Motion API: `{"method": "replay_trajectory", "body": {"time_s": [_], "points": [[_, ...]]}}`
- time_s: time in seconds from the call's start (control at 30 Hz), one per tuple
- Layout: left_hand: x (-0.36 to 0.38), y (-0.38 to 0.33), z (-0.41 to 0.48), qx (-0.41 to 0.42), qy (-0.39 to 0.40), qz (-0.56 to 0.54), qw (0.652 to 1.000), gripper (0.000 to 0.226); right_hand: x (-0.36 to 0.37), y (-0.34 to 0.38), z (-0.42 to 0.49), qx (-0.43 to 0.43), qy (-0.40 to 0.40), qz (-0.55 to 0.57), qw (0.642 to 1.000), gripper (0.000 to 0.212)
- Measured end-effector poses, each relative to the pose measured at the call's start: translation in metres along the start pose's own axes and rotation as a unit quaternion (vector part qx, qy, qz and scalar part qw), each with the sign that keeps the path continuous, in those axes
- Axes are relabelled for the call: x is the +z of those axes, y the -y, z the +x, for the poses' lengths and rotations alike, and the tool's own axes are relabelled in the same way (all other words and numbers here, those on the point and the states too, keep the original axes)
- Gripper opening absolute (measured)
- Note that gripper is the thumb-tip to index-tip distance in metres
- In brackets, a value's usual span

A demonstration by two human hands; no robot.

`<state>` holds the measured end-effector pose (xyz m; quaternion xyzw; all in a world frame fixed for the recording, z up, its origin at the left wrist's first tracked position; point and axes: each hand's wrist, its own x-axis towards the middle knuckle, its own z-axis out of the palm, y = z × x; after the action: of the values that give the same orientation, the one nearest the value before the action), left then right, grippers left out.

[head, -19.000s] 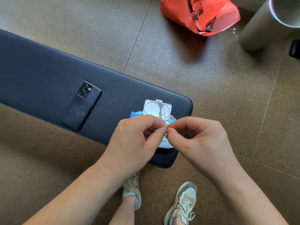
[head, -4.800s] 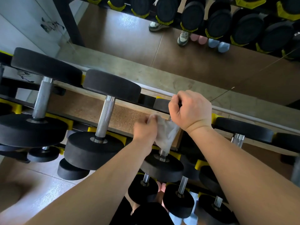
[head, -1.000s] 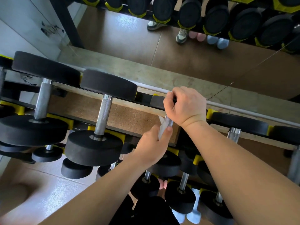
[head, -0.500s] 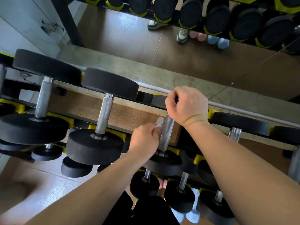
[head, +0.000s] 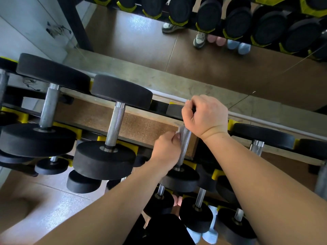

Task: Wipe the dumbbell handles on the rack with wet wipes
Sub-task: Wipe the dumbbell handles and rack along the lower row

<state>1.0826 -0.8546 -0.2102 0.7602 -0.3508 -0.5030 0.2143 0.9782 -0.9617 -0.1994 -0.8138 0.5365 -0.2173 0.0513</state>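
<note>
One dumbbell handle (head: 185, 145) on the rack (head: 130, 147) has our wet wipe (head: 179, 134) on it, pinched by our left hand (head: 166, 151). Our right hand (head: 205, 115) grips its top. Other handles (head: 115, 124) at 9 o'clock, we think, need wiping.

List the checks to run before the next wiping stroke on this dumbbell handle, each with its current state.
1. The left hand has the wet wipe in its grip: ok, it is pinched in the fingers.
2. The wet wipe touches the handle: ok, it is pressed to the handle's left side.
3. The handle is steadied: ok, the right hand grips its far end.
4. The dumbbell is seated on the rack: cannot tell, the arms hide its cradles.
5. The wet wipe is moist enough: cannot tell.
6. The neighbouring handle on the left is free to reach: ok, nothing covers it.
</note>
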Motion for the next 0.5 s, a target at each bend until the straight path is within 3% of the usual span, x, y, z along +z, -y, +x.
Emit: {"method": "replay_trajectory", "body": {"time_s": [0.13,0.23,0.37,0.5], "points": [[-0.018,0.008,-0.006,0.079,-0.006,0.140,0.987,0.037,-0.001,0.000,0.001,-0.003,0.000,0.004,1.000,0.034],[-0.040,0.019,-0.009,0.073,-0.013,0.218,0.973,0.030,-0.001,-0.001,0.001,-0.005,0.003,0.002,1.000,0.034],[-0.058,0.022,0.004,0.021,-0.068,0.157,0.985,0.029,-0.001,-0.001,0.000,-0.005,0.010,0.002,1.000,0.035],[-0.017,0.000,0.002,-0.004,0.040,0.036,0.999,0.030,0.001,0.000,0.000,-0.002,-0.004,0.006,1.000,0.033]]}}
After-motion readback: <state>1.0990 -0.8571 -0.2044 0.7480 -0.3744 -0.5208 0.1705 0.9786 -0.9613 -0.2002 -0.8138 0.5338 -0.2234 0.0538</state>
